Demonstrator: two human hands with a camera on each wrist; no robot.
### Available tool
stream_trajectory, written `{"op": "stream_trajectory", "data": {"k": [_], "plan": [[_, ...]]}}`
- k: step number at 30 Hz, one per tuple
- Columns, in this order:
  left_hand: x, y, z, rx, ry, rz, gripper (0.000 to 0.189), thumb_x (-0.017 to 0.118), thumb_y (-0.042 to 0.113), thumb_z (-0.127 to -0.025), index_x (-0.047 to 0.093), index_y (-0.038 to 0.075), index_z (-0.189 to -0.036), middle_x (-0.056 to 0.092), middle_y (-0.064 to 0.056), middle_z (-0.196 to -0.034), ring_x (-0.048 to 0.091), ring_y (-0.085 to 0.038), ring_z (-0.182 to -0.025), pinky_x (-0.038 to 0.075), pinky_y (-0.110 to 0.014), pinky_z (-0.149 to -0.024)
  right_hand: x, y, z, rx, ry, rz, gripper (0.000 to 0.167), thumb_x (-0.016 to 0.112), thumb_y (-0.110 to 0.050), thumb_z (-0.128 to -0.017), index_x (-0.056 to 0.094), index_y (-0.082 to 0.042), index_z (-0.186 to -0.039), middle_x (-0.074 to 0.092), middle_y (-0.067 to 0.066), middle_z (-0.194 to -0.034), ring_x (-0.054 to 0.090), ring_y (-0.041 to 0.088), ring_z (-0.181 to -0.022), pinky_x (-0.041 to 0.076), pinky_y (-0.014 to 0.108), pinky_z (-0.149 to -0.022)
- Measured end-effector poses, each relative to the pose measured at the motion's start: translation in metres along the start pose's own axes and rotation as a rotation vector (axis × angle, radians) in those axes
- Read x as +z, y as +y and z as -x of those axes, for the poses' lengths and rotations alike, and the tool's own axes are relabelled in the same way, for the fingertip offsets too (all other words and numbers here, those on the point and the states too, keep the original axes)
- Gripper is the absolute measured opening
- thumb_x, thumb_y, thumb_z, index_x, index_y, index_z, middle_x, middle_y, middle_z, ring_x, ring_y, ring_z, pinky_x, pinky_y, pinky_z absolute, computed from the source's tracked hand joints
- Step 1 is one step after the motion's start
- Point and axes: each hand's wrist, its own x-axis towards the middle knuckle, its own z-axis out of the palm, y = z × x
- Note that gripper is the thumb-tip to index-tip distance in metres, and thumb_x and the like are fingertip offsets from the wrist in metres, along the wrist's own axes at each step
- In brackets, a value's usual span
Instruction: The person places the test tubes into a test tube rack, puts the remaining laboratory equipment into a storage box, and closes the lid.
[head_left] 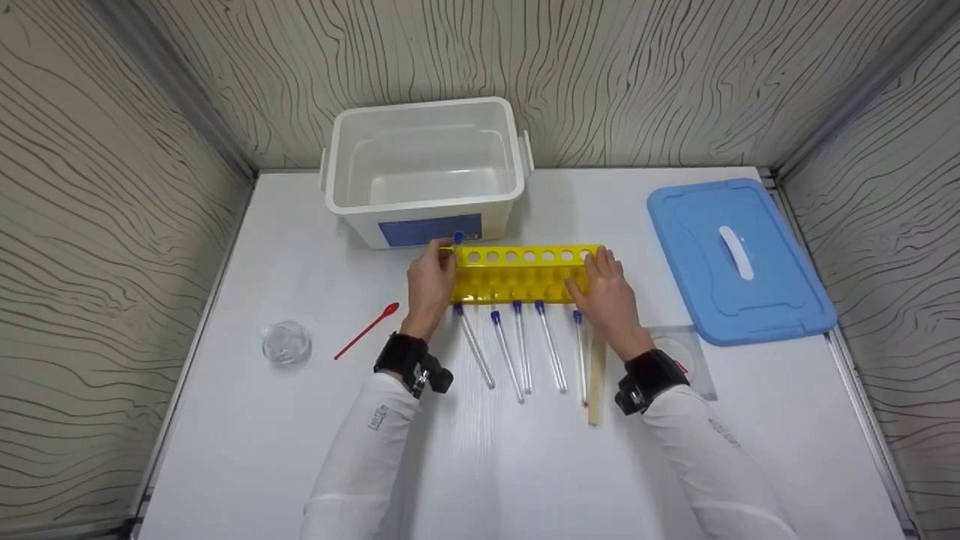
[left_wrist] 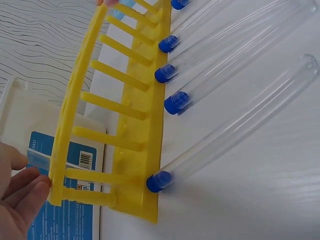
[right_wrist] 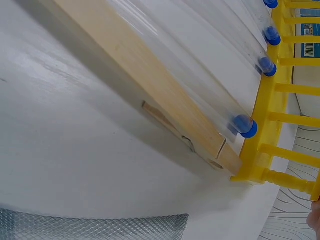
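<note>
A yellow test tube rack (head_left: 517, 274) stands mid-table, its top plate with a row of holes. At its left end my left hand (head_left: 433, 281) pinches a blue-capped test tube (head_left: 458, 238), which passes through the end hole; the left wrist view shows the clear glass between thumb and fingers (left_wrist: 30, 192). My right hand (head_left: 611, 300) holds the rack's right end, fingers over the top edge, thumb in front. Several capped test tubes (head_left: 551, 349) lie before the rack, blue caps toward it. Beside the rightmost tube lies a wooden test tube clamp (right_wrist: 165, 90).
Behind the rack stands an open white bin (head_left: 424, 202). A blue lid (head_left: 765, 262) with a white handle lies at right. Wire gauze (head_left: 701, 364) is by the right wrist. A red spoon (head_left: 367, 330) and a small glass vessel (head_left: 286, 343) sit at left.
</note>
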Motion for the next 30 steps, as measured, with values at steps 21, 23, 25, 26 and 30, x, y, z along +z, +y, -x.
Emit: {"op": "stream_trajectory", "data": {"k": [21, 23, 25, 26, 30], "plan": [[-0.018, 0.005, 0.014, 0.01, 0.109, 0.002, 0.037, 0.064, 0.015, -0.103, 0.063, 0.005, -0.139, 0.071, -0.017, -0.134, 0.071, -0.033, -0.121, 0.059, -0.042, -0.106, 0.001, 0.0, 0.001, 0.017, -0.024, -0.018, 0.068, 0.062, -0.035, -0.104, 0.046, 0.011, -0.151, 0.038, 0.035, -0.162, 0.037, 0.05, -0.154, 0.031, 0.058, -0.127], [-0.021, 0.004, 0.02, 0.025, 0.136, -0.005, 0.036, 0.064, 0.015, -0.103, 0.064, 0.005, -0.137, 0.071, -0.017, -0.134, 0.071, -0.033, -0.119, 0.059, -0.042, -0.104, 0.001, 0.0, 0.001, 0.012, -0.021, -0.005, 0.068, 0.063, -0.035, -0.104, 0.047, 0.012, -0.15, 0.039, 0.036, -0.161, 0.038, 0.05, -0.153, 0.033, 0.059, -0.126], [-0.022, 0.002, 0.026, 0.026, 0.152, -0.013, 0.035, 0.064, 0.016, -0.103, 0.065, 0.004, -0.136, 0.071, -0.015, -0.132, 0.072, -0.032, -0.117, 0.06, -0.042, -0.103, 0.001, 0.0, 0.0, 0.015, -0.025, 0.005, 0.068, 0.063, -0.035, -0.104, 0.047, 0.012, -0.15, 0.039, 0.036, -0.161, 0.039, 0.05, -0.152, 0.033, 0.059, -0.126], [-0.022, 0.001, 0.029, 0.022, 0.154, -0.015, 0.036, 0.064, 0.016, -0.103, 0.066, 0.004, -0.136, 0.071, -0.015, -0.132, 0.072, -0.032, -0.115, 0.06, -0.042, -0.102, 0.001, 0.0, 0.0, 0.019, -0.03, 0.009, 0.068, 0.063, -0.036, -0.104, 0.047, 0.011, -0.15, 0.039, 0.036, -0.161, 0.038, 0.05, -0.153, 0.033, 0.059, -0.126], [-0.02, -0.007, 0.04, -0.011, 0.133, -0.023, 0.037, 0.066, 0.017, -0.102, 0.065, 0.004, -0.137, 0.072, -0.017, -0.13, 0.071, -0.032, -0.112, 0.06, -0.044, -0.1, 0.001, 0.0, 0.0, 0.037, -0.047, 0.008, 0.069, 0.061, -0.038, -0.104, 0.045, 0.01, -0.152, 0.036, 0.035, -0.163, 0.036, 0.049, -0.154, 0.032, 0.058, -0.127]]}}
